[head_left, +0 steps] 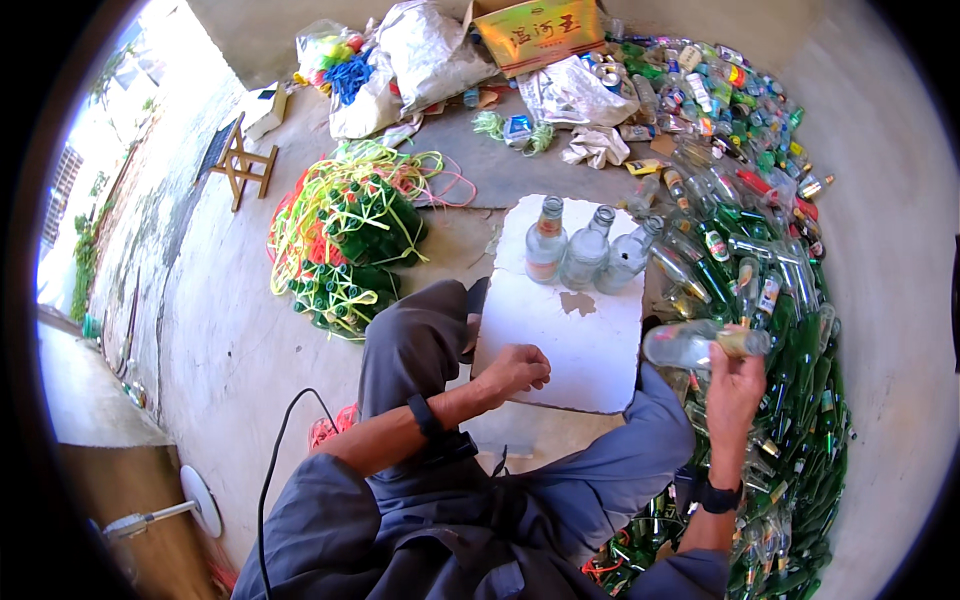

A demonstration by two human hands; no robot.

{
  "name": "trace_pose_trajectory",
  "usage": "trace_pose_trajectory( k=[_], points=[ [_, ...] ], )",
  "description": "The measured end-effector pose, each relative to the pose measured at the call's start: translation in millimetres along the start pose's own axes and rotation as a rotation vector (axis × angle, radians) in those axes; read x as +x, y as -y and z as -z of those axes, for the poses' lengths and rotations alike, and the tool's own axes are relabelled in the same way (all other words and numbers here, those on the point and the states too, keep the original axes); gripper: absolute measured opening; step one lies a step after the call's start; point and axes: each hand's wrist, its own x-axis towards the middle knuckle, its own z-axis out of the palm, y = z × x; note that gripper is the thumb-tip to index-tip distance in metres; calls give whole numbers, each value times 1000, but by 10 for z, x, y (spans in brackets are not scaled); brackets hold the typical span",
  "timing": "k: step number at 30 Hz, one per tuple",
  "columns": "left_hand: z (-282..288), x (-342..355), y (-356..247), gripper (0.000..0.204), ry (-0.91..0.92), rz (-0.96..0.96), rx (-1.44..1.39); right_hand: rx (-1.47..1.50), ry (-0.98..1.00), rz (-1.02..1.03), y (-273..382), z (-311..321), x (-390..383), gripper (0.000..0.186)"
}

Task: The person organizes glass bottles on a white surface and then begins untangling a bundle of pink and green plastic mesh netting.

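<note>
A worn white board (545,350) with a torn patch lies in front of me between my legs, holding three clear glass bottles (592,250) upright along its far end, one with an orange label. Over the board's near-left part, my left hand (520,368) has curled fingers with nothing visible in them. Out at the board's right, above the pile, my right hand (735,380) grips a clear bottle (685,345) lying horizontal, with a pale yellowish neck or label end.
Green bottles (370,225) tied with yellow and red twine stand at left. A heap of mixed bottles (800,400) runs along my right and back. White sacks (420,50), a cardboard box (540,30), a wooden folding stool (243,165) and a round metal base (200,500) surround me.
</note>
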Motion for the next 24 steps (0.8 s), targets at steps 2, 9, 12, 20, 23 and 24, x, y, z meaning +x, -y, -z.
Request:
trace_pose_trajectory(
  k=[2,9,12,20,23,24],
  points=[
    [-29,-10,73,20,-6,16,-26,-4,71,139,-61,-362,78,26],
    [-51,50,218,32,-142,-2,-45,37,282,182,69,-1433,123,26],
    [-5,142,297,39,-220,-32,-72,53,322,182,47,-1711,116,26],
    [76,334,351,50,-382,-174,-108,-105,316,332,126,-2079,181,32],
    [109,375,351,51,-433,-217,-82,-192,239,423,233,-2107,184,37],
    [126,394,371,51,-447,-234,-61,-226,230,425,273,-2110,186,39]
  ],
)
